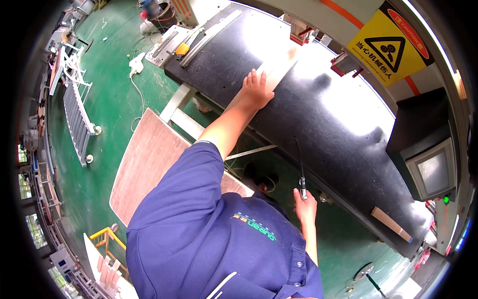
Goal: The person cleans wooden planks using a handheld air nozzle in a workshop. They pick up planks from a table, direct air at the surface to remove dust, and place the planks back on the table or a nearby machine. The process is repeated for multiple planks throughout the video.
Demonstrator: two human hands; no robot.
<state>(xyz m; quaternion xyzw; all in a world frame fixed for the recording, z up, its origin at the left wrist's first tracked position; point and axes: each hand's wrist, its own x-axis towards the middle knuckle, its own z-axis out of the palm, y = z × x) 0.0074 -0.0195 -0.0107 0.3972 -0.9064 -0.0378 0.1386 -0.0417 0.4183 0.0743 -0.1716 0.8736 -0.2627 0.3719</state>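
Observation:
My left hand point(256, 90) lies with its fingers stretched out on a pale wooden board point(280, 69). The board rests on a long black worktable point(318, 117), and its near end is partly hidden by my forearm. Lower down, by the table's front edge, my right hand point(305, 207) is closed around the grip of a slim black and silver air blow gun point(302, 182). Its long thin nozzle points up over the tabletop. The fingers' far side on the grip is hidden.
A short wooden strip point(391, 224) lies at the table's right end. A yellow tape measure point(182, 49) and metal bars are at its far left. A machine beam with a yellow warning sign point(391, 47) and a monitor point(432, 168) overhang the right. A wooden panel point(149, 162) stands left of me.

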